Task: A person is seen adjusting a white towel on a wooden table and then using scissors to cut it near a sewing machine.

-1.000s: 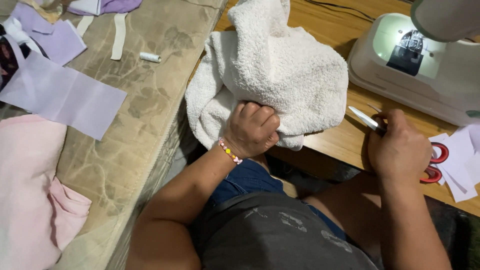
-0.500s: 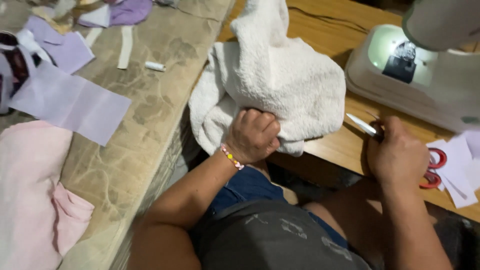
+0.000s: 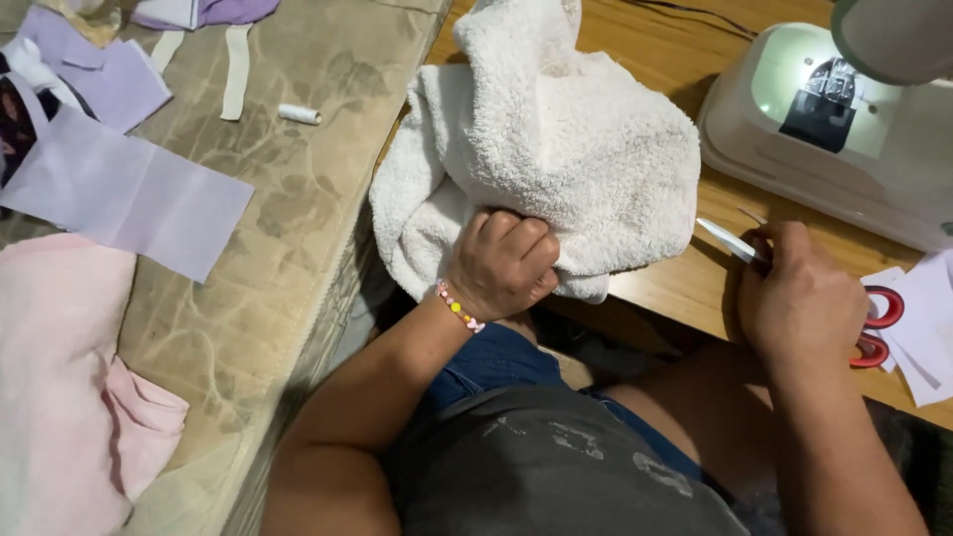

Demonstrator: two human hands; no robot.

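Now left hand [image 3: 504, 263] clenches the white towel [image 3: 556, 159] bunched on the wooden table [image 3: 675, 283] edge, center frame. Right hand [image 3: 799, 298] at 3 o'clock pinches a thin white tool [image 3: 730, 241] beside the sewing machine [image 3: 844, 129]. Looks like prep before stitching; next move needs towel edge flattened.

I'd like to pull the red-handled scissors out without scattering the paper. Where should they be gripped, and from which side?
Probably by the red handle loops, the only part showing; the rest lies under the right hand and the white paper pieces. Come from above, at the wooden table's near edge, since the sewing machine blocks the far side.
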